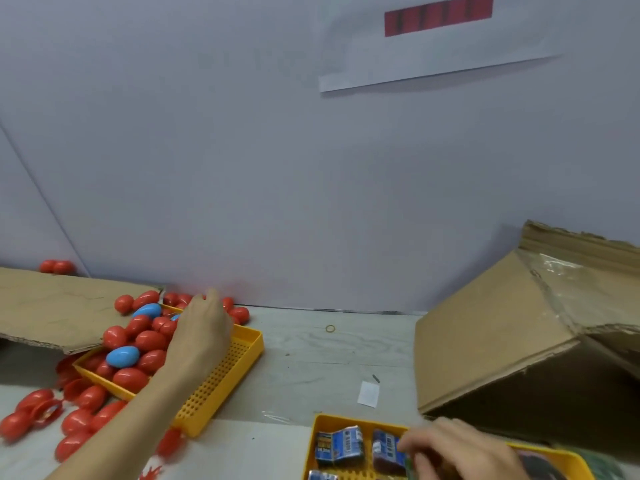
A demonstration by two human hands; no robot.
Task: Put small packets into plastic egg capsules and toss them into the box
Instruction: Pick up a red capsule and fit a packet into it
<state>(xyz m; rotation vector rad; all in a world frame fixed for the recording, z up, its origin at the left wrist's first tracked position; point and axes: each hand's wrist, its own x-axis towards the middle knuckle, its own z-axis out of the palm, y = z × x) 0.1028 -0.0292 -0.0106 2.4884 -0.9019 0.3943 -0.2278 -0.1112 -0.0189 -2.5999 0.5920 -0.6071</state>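
Your left hand reaches into the yellow perforated tray at lower left of the frame, fingers curled down among the red egg capsules — whether they grip one, you cannot tell. Two blue egg capsules lie in the same heap; more red capsules are scattered on the worktop at far lower left, beside a flat cardboard sheet. Your right hand, at the bottom edge right of centre, rests over a second yellow tray holding the small packets — its fingertips touch one packet, the grip unclear. The cardboard box stands tilted at right. A rubber band and a white paper slip lie between the trays.
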